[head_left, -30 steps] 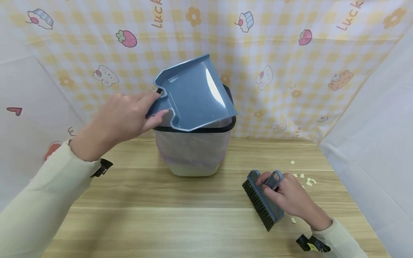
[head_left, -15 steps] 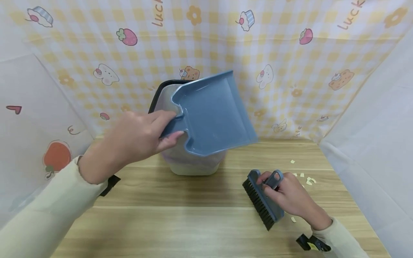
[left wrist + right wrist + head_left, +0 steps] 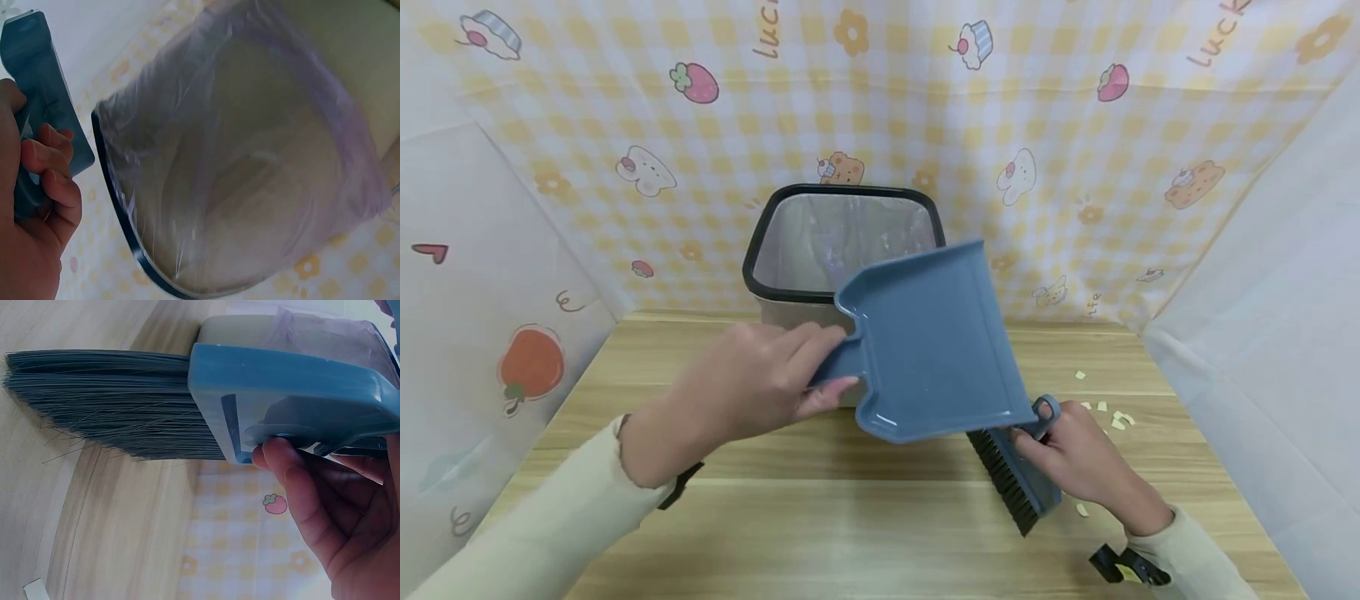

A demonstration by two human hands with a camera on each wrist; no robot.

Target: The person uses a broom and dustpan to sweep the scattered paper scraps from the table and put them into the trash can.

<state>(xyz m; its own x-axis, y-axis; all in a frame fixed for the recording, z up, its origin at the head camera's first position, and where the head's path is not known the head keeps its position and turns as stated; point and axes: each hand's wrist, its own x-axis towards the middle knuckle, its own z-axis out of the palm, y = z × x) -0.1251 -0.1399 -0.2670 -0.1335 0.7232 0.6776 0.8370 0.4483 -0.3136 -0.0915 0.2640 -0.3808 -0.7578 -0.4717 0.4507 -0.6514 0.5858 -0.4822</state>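
A blue dustpan [image 3: 932,350] hangs in the air in front of the bin, its handle gripped by my left hand [image 3: 745,383]. In the head view the pan's lower right corner overlaps the brush; whether they touch I cannot tell. My right hand [image 3: 1075,454] holds a blue hand brush [image 3: 1037,483] with dark bristles [image 3: 119,406] by its handle, low over the table on the right. Behind the pan stands a bin [image 3: 842,233] with a black rim and a clear liner. The left wrist view shows the liner [image 3: 250,156] folded over the bin's outside.
Several small pale scraps [image 3: 1118,421] lie on the wooden table [image 3: 760,533] to the right of the brush. A yellow checked cloth [image 3: 895,100] hangs behind the bin. White sheets [image 3: 1292,317] close off both sides.
My left hand has brought the dustpan down and to the right, from over the bin to in front of it. The bin's opening has come into view. The right hand and brush stay put.
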